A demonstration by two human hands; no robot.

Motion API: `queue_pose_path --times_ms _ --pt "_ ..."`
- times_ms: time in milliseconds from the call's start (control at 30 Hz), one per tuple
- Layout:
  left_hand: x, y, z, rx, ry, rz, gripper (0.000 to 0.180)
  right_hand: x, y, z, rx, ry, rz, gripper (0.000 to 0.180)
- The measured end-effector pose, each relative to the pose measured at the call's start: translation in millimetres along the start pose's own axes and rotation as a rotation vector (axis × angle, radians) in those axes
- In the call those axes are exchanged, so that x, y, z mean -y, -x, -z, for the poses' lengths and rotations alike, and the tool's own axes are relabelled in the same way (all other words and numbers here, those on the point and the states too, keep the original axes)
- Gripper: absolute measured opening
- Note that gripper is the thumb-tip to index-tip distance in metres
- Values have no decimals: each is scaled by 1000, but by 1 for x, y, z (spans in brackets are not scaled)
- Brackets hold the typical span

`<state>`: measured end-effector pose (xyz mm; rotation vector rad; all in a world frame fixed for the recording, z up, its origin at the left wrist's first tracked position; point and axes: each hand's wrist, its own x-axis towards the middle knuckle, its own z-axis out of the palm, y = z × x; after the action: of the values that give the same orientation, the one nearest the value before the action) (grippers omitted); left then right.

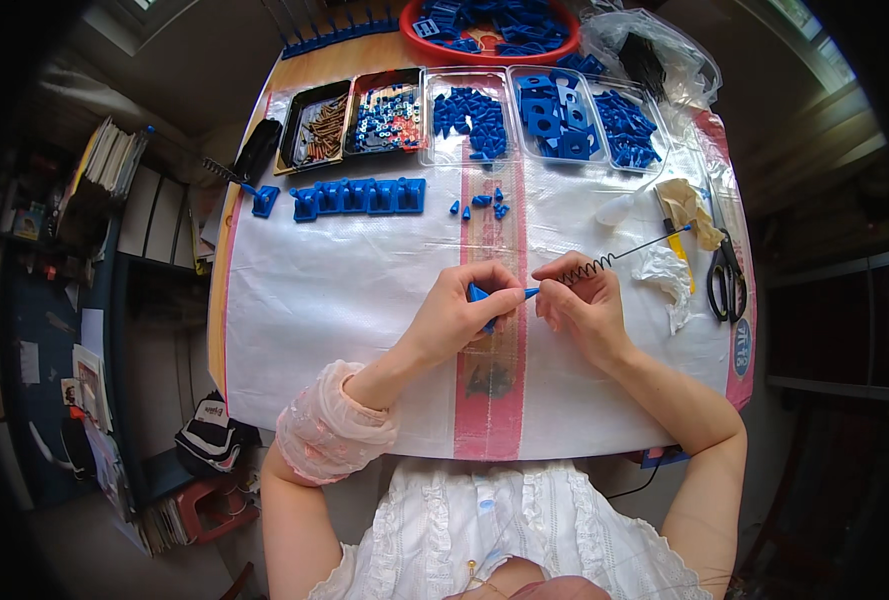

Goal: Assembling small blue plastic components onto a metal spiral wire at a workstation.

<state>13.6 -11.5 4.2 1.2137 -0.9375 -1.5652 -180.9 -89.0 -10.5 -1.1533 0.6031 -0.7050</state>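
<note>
My left hand (pixel 452 312) is closed around a blue plastic piece (pixel 477 294), mostly covered by the fingers. A small blue cone (pixel 531 293) points out between both sets of fingertips. With thumb and fingers pinched, my right hand (pixel 596 308) holds a black coiled spring wire (pixel 596 266). Its straight end runs up to the right and finishes in a small blue tip. The fingers hide whether the wire's near end meets the cone. Beyond the hands lie several loose blue cones (pixel 481 201). A row of blue square-based pieces (pixel 369 197) stands to the far left.
Across the back stand a tray of screws (pixel 286 160), a tray of nuts (pixel 352 148) and clear boxes (pixel 425 140) of blue parts. Behind them is a red basin (pixel 411 38). Black scissors (pixel 726 280), a yellow cutter (pixel 677 250) and crumpled paper (pixel 667 280) lie right.
</note>
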Motion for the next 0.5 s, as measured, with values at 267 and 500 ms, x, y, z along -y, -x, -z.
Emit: queue_pose_path --times_ms 267,500 --pt "2 -1 1 14 92 5 12 -1 0 0 5 22 6 7" --pt "3 -2 3 28 62 6 12 -2 1 0 7 33 6 6"
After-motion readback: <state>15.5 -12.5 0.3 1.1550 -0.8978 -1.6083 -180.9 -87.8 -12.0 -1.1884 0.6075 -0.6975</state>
